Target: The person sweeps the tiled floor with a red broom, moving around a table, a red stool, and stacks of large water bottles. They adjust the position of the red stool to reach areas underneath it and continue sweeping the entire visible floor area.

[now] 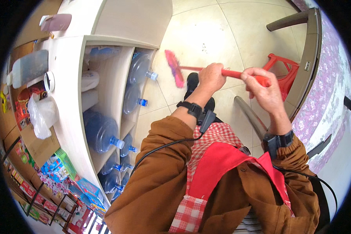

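A red-handled broom (231,73) reaches across in front of me, its pink and purple bristle head (174,69) down at the tiled floor. My left hand (212,76) is wrapped around the middle of the visible handle. Near the thick upper end of the handle, my right hand (264,87) grips it with thumb and fingers; part of that end is hidden by the hand. Beyond my left wrist, a black shoe (192,83) stands just right of the bristles.
On the left, a white shelf unit (105,39) holds several large water bottles (103,131). A plastic bag (40,114) and a jug (30,68) stand on its top. To the right are a red plastic stool (291,73) and a table (310,58) with a floral cloth (318,117).
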{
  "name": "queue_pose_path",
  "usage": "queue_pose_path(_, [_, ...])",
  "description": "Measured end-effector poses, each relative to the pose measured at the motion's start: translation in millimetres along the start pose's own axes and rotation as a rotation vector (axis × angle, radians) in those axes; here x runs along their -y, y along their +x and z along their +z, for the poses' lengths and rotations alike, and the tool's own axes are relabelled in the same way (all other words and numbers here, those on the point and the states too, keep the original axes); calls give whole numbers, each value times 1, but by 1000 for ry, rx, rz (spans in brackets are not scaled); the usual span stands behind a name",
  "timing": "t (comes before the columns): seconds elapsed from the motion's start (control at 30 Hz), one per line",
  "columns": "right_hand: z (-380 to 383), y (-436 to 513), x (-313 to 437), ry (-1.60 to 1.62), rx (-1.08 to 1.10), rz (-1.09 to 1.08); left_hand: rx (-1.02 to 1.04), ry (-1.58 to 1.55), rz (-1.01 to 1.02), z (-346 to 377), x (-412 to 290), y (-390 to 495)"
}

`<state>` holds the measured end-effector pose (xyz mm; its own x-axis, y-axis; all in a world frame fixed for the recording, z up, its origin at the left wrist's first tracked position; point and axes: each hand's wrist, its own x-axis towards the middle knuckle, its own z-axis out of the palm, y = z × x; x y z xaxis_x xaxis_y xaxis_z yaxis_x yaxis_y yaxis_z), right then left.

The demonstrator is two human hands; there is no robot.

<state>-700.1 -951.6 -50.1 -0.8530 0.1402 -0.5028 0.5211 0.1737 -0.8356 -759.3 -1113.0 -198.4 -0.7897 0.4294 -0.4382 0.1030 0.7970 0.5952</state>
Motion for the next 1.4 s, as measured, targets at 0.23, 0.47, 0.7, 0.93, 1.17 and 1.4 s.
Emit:
queue_pose_path(0.23, [-26, -9, 58, -78, -184, -104, -20, -31, 275, -56, -57, 50])
queue_pose_path(0.47, [8, 48, 34, 276, -198, 77, 123, 221, 236, -79, -2, 89])
queue_pose_path(0.7, [14, 62, 19, 285, -329, 104, 196, 268, 291, -51, 1, 125])
queue_pose_path(0.93, [-17, 27, 46, 126, -561, 75, 179, 145, 478, -54, -76, 131])
queue_pose_path(1.17, [-48, -20, 60, 185, -406, 114, 219, 98, 490, -60, -68, 80])
queue_pose_path(1.4, [-1, 14, 9, 246, -123, 256, 372, 139, 287, -33, 2, 58])
